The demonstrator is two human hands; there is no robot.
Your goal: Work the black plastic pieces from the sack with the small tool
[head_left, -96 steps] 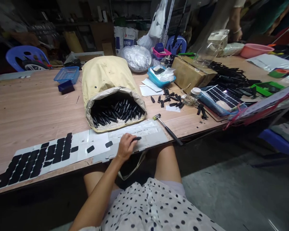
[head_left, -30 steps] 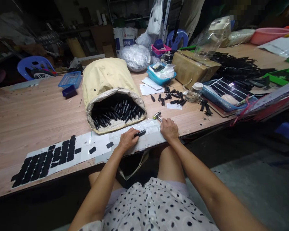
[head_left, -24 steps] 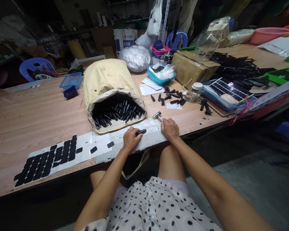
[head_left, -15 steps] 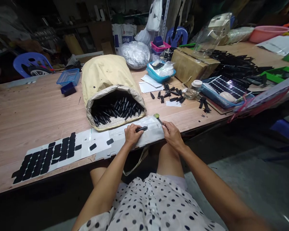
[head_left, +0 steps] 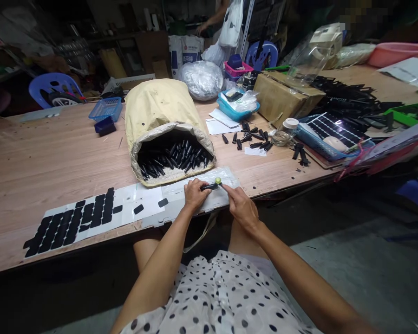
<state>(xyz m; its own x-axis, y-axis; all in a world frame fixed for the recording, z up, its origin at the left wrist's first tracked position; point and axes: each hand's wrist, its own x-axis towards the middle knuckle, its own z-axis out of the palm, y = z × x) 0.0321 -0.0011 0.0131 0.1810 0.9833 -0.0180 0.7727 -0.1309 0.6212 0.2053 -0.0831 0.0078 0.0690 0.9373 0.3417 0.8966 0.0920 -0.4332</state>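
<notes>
My left hand (head_left: 195, 194) is closed round a dark, narrow plastic piece (head_left: 209, 187), which lies on a grey-white board (head_left: 176, 204) at the table's front edge. In my right hand (head_left: 243, 206) is the thin handle of a small hammer with a yellow-green head (head_left: 218, 181). That head is at the right end of the plastic piece; whether they touch I cannot tell. Just beyond my hands a yellow paper sack (head_left: 160, 99) lies on its side, mouth towards me, with many similar black pieces (head_left: 184, 155) inside.
A sheet of black stickers (head_left: 61, 227) lies left along the edge. Loose black pieces (head_left: 254, 135) are scattered right of the sack. Behind them stand a turquoise basket (head_left: 237, 107) and a cardboard box (head_left: 285, 97). A person's arm (head_left: 214, 19) shows at the back.
The hammer's head has moved left and down to the end of the plastic piece, with my right hand following leftward. A person's arm has come into view behind.
</notes>
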